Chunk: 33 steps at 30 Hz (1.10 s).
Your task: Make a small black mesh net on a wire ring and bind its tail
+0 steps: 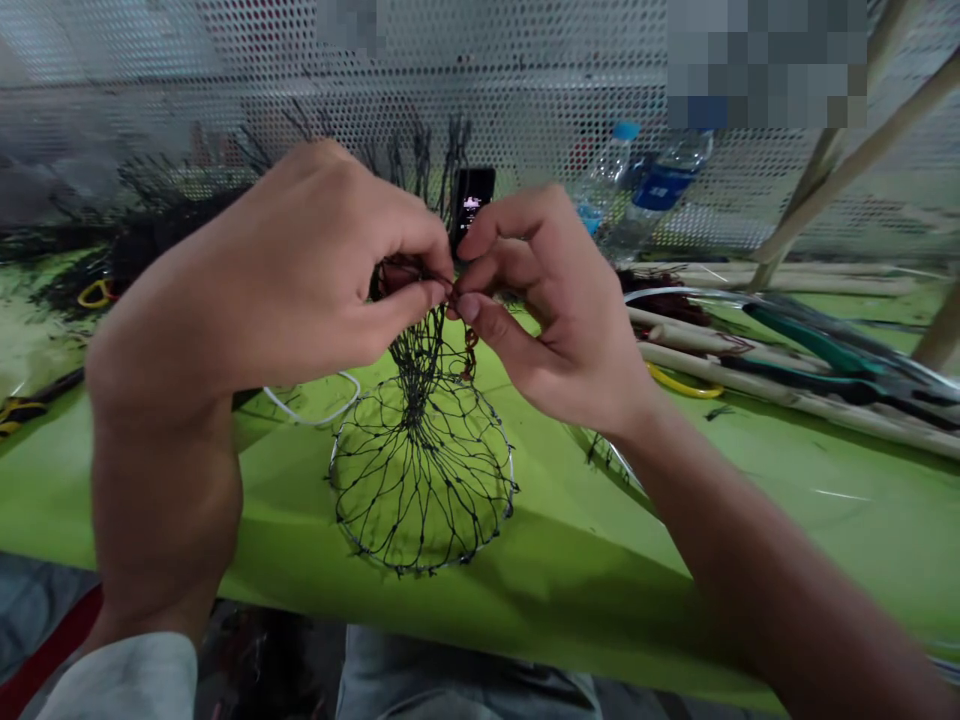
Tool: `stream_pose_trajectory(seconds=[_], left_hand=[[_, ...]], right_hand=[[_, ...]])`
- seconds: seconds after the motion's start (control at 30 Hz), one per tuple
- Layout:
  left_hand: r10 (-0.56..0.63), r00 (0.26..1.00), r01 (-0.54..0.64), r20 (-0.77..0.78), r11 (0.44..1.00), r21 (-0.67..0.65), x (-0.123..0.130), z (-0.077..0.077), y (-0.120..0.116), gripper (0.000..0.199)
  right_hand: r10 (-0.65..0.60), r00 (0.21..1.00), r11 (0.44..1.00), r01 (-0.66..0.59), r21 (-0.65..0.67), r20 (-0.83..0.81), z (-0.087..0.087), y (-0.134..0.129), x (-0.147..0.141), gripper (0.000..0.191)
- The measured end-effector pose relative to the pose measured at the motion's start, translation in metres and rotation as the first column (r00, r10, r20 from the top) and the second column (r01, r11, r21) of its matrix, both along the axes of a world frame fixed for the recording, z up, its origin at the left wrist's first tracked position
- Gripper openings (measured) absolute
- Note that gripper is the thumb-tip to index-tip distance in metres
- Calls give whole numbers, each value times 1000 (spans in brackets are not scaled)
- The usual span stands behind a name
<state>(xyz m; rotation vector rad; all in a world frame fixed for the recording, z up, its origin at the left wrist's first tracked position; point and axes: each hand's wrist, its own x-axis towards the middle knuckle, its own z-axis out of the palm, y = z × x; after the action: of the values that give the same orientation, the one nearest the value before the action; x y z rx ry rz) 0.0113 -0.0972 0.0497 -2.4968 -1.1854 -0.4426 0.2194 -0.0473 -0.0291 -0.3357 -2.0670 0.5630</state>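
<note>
Net (415, 412) stands on the near middle of the table (281, 555), its lower mesh spread over a thin ring (514, 468) that lies flat, its upper part drawn into a narrow neck below the hands. Small dark knots sit all round the ring, so the lower edge looks fastened along the whole visible rim. Higher up, the work seems unfinished: the strands are bunched, and a reddish cord (470, 350) dangles beside them on the right. How much tying is left I cannot tell — the hands hide the top.

The left hand (300, 275) has thumb and forefinger pinched on a dark thread (427, 272); the right hand (559, 310) meets it almost tip to tip, its fingers narrowed at the same spot and apparently gripping the thread too.

Just beyond the hands is a phone (474, 200). A white loop (321, 422) lies left of the net's neck, with a dark heap (172, 225) farther left. On the right are wooden poles (776, 402), green-handled pliers (814, 338) and a yellow loop (686, 388). Two bottles — one blue-capped (613, 155), one blue-labelled (663, 184) — stand on the far side, before a perforated panel (525, 70).
</note>
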Motion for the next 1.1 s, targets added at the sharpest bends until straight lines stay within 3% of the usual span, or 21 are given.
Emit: stream_pose_trajectory(seconds=[0.23, 0.47, 0.67, 0.9, 1.1], left_hand=[[69, 998, -69, 13, 998, -12, 1, 0, 1, 23], [36, 999, -36, -9, 999, 2, 0, 0, 1, 28], [30, 999, -31, -26, 998, -56, 1, 0, 4, 31], [28, 992, -16, 124, 995, -97, 6, 2, 1, 26], [14, 971, 46, 240, 969, -242, 7, 7, -1, 23]], right_hand=[[-94, 995, 990, 97, 105, -32, -6, 0, -3, 23], [-130, 991, 983, 130, 127, -11, -6, 0, -4, 19], [-222, 973, 938, 229, 262, -55, -4, -2, -4, 16], [-269, 961, 910, 274, 312, -61, -7, -2, -3, 11], [-271, 956, 872, 293, 391, -113, -7, -7, -3, 15]])
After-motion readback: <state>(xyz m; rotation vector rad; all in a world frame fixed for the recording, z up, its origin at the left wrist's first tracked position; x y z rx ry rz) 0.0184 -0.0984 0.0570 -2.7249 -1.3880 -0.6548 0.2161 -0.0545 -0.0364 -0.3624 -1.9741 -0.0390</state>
